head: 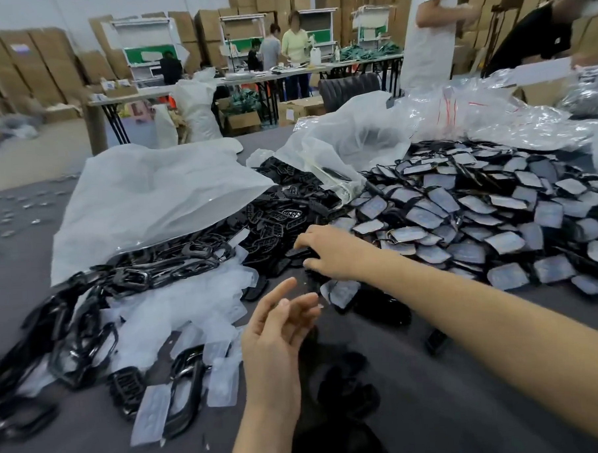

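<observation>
No text can be read. Red print on the clear bags (448, 108) at far right is too blurred to make out, as are the pale labels on the cardboard boxes (19, 48) at far left. Any marking on the black pieces (280, 220) in the middle heap is too small to tell.

Slack left hand (278, 330) raised, right hand (329, 254) outstretched, pinching

Right hand (329, 255), centre: its fingers partly cover a black piece (297, 252), and the grip cannot be determined. Dark parts (346, 388) at 6 o'clock are blurred, type unclear. Frames (10, 403) at 8 o'clock are cut off by the edge, and others run under the bag (152, 198) at 10 o'clock. Bits (6, 218) at 9 o'clock are too small to identify.
</observation>
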`<state>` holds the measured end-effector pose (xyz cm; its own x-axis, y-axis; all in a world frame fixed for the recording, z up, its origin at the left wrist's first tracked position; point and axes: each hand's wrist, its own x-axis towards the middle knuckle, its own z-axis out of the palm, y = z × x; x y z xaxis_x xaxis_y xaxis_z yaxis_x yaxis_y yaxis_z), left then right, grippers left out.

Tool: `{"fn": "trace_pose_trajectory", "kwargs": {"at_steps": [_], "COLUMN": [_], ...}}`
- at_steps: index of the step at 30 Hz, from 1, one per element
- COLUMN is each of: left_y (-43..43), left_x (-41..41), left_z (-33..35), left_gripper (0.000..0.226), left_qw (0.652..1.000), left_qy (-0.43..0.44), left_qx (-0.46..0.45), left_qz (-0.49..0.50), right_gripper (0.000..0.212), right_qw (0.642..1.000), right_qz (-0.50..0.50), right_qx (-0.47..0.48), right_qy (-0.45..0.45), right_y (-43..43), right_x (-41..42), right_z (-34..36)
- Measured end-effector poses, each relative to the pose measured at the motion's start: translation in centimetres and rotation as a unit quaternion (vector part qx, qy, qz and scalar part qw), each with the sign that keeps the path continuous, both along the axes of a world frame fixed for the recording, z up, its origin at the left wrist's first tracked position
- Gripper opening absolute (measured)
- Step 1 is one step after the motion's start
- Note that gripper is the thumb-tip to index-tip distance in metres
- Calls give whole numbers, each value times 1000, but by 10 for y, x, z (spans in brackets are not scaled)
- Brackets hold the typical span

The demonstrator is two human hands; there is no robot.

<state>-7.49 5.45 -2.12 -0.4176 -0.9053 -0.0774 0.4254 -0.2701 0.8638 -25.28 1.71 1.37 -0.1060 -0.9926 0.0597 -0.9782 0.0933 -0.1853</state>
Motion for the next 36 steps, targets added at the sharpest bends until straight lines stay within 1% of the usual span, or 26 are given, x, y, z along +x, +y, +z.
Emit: {"fn": "trace_pose_trajectory", "kwargs": {"at_steps": [1, 4, 5, 8, 11, 13, 14, 16, 18, 20, 22, 23, 24, 25, 26, 28, 31, 33, 36], "left_y": [1, 1, 1, -1, -3, -3, -3, -4, -4, -5, -5, -6, -6, -6, -6, -7, -10, -12, -14], "left_x": [0, -1, -1, -1, -1, -1, -1, 0, 0, 1, 0, 0, -1, -2, -3, -4, -4, -3, -3], "left_z": [1, 2, 2, 1, 0, 0, 0, 0, -1, -2, -3, -3, -3, -3, -4, -4, -6, -9, -12], "left_gripper": [26, 28, 30, 31, 29, 30, 31, 33, 34, 33, 31, 30, 30, 31, 32, 34, 28, 28, 24], "left_qw": [1000, 1000, 1000, 1000, 999, 999, 998, 998, 997, 997, 997, 996, 996, 995, 994, 992, 988, 986, 985], "left_qy": [-3, -4, -3, -3, 5, 12, 17, 29, 34, 35, 38, 41, 44, 49, 55, 70, 89, 100, 100], "left_qx": [6, 12, 15, 30, 44, 52, 56, 64, 65, 64, 69, 75, 81, 87, 93, 103, 122, 133, 134], "left_qz": [1, -1, 1, 2, 0, 1, 2, 5, 5, 4, 5, 5, 5, 5, 6, 11, 17, 24, 34], "right_gripper": [37, 38, 36, 33, 25, 24, 25, 23, 24, 31, 40, 37, 26, 13, 4, 9, 13, 16, 14], "right_qw": [1000, 997, 997, 998, 993, 991, 992, 989, 973, 940, 896, 880, 876, 881, 890, 918, 974, 987, 985], "right_qz": [-5, 3, 8, 9, 6, 16, 18, 13, -20, -70, -88, -78, -60, -39, -19, 25, 73, 98, 157], "right_qx": [4, -76, -82, -62, -105, -119, -119, -137, -183, -240, -255, -243, -221, -192, -165, -131, -116, -102, -72], "right_qy": [-4, -14, -3, 25, 54, 52, 29, -55, -136, -232, -352, -401, -425, -430, -426, -375, -182, -78, 22], "right_y": [-8, -27, -32, -47, -56, -58, -58, -56, -52, -50, -50, -52, -56, -60, -65, -77, -92, -99, -105], "right_x": [7, 26, 32, 45, 52, 53, 52, 48, 44, 41, 43, 47, 52, 59, 68, 84, 101, 111, 125], "right_z": [-4, -10, -11, -16, -21, -24, -23, -21, -17, -12, -7, -4, -2, 1, 3, 5, 7, 6, -6]}}
